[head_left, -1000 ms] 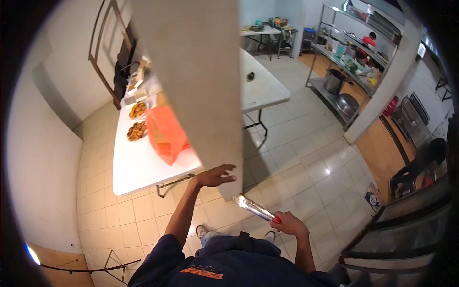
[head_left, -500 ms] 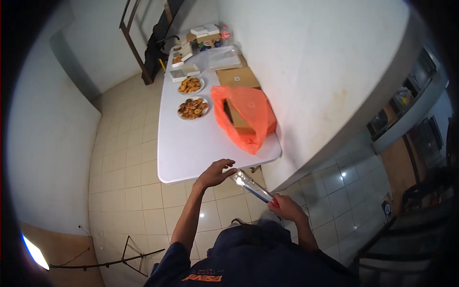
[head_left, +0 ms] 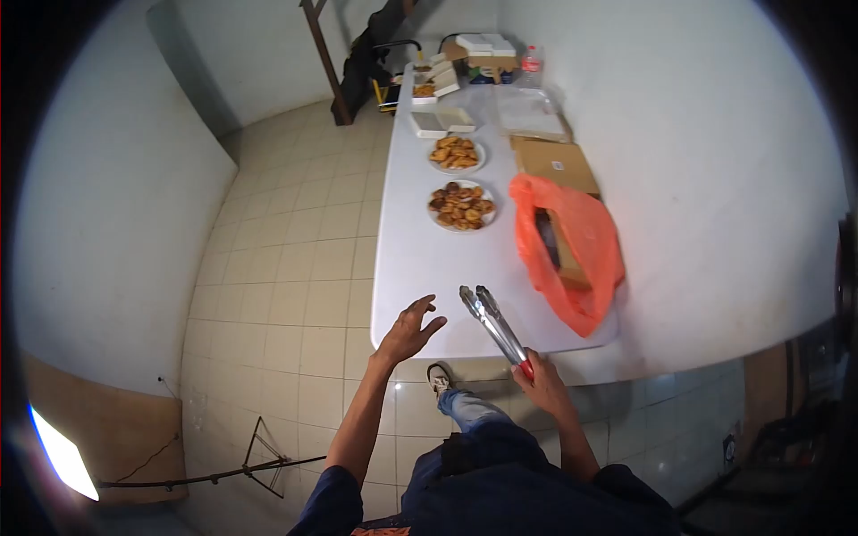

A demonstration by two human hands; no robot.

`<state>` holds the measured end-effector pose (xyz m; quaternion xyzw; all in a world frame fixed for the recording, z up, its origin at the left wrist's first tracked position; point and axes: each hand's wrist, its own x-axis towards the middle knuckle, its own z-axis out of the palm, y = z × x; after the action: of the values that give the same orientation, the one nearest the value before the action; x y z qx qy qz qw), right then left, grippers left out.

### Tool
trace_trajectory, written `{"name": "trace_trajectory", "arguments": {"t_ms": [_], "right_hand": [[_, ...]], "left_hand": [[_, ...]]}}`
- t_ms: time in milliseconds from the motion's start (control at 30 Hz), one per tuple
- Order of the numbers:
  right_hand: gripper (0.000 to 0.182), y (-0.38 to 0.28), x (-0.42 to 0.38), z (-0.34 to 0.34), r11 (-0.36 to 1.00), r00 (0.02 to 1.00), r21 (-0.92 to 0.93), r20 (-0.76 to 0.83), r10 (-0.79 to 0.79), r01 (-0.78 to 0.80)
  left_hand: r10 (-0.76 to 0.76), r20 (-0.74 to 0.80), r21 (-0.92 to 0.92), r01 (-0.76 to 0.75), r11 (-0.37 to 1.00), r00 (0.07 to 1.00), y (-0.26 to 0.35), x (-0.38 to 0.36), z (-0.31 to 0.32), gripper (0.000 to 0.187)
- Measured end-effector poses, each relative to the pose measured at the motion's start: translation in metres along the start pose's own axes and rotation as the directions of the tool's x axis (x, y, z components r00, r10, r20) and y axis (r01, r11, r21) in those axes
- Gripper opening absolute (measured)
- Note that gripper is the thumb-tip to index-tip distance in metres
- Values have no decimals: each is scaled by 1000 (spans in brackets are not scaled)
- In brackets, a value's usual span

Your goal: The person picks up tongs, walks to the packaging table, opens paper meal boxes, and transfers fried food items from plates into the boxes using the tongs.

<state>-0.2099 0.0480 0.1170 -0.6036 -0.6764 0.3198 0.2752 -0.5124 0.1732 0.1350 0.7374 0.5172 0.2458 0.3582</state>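
My right hand (head_left: 544,386) grips a pair of metal tongs (head_left: 497,330) by the red handle. The jaws of the tongs are slightly apart and point toward the table (head_left: 429,268), over its near edge. To the left of the tongs, my left hand (head_left: 410,332) is held out with fingers and thumb spread, holding nothing. Beyond the tongs stands a white plate of browned, roundish pastries (head_left: 462,205). Farther back is a second plate with golden, folded-looking pastries (head_left: 456,153).
At the table's right lies an orange plastic bag (head_left: 585,232) around a cardboard box, with another cardboard box (head_left: 556,163) behind it. Open white boxes (head_left: 442,121) and a bottle (head_left: 531,65) stand farther back. A lit lamp on a stand (head_left: 63,451) is at left.
The view has swung left and moved nearer the table. The tongs' jaws now show apart, and my left hand has come away from their tip.
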Motion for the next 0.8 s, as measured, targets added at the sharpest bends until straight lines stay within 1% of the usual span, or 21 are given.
{"name": "trace_trajectory", "arguments": {"t_ms": [67,100,167,200,267,300,367,433,467,567,600,700,800], "right_hand": [[41,-8,36,29,1000,1000,-6,-4,11,-11],[41,-19,56,40,1000,1000,-7,-10,17,-17],[41,-44,96,61,998,999,64,-43,-4,7],[41,-57,111,71,995,998,99,-56,-3,9],[43,-78,148,92,995,999,100,-36,25,-21],[45,-88,164,103,995,999,93,-25,38,-36],[46,-110,196,122,996,999,79,-2,47,-47],[44,-133,228,142,996,999,75,-2,48,-47],[43,-142,242,149,1000,1000,24,-23,-1,1],[42,-167,289,179,999,1000,51,-9,-1,2],[42,-180,303,189,996,998,65,-13,59,-58],[42,-210,341,221,986,986,108,-88,140,-130],[43,-237,367,243,971,963,123,-150,223,-206]], "left_hand": [[-9,-23,8,9,1000,1000,-22,12,-28,61],[55,-57,37,-53,998,997,-35,18,-44,60],[53,-67,120,-44,992,996,-62,24,-78,58],[50,-68,129,-41,991,996,-72,22,-99,58],[57,-84,132,-45,990,995,-90,24,-142,57],[-21,-104,96,31,995,994,-100,24,-162,56],[-19,-167,147,44,988,986,-133,28,-196,54],[-50,-191,96,69,993,980,-159,38,-225,53],[-63,-199,71,79,994,978,-173,47,-236,53],[-50,-153,38,56,998,987,-224,77,-267,52],[-78,-104,38,83,996,992,-231,87,-284,52],[-89,9,40,89,995,996,-262,115,-329,52],[-61,52,72,57,996,997,-298,146,-368,51]]}}
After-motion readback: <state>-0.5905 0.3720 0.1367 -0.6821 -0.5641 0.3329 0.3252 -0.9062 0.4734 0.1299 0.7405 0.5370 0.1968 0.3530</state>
